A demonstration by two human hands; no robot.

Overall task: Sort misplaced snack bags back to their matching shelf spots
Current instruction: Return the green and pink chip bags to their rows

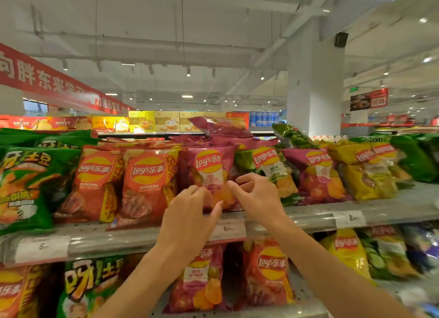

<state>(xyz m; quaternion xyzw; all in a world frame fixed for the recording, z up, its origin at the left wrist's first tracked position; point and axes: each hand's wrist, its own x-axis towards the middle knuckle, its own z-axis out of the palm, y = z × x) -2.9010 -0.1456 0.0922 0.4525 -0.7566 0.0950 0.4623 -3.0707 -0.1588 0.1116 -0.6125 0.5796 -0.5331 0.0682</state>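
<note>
A magenta Lay's bag (pixel 209 168) stands upright on the top shelf (pixel 308 219), between orange Lay's bags (pixel 147 182) and a green Lay's bag (pixel 270 168). My left hand (pixel 190 213) and my right hand (pixel 256 196) are both in front of the magenta bag's lower half, fingers spread and curled, touching or nearly touching it. Neither hand clearly grips it. Another magenta bag (pixel 221 126) lies tilted on top of the row behind.
Green snack bags (pixel 31 182) fill the shelf's left end; a further magenta bag (pixel 318 175), yellow bags (pixel 365 175) and green bags (pixel 413 158) stand to the right. The lower shelf holds more bags (pixel 268 272). A white pillar (pixel 316 87) rises behind.
</note>
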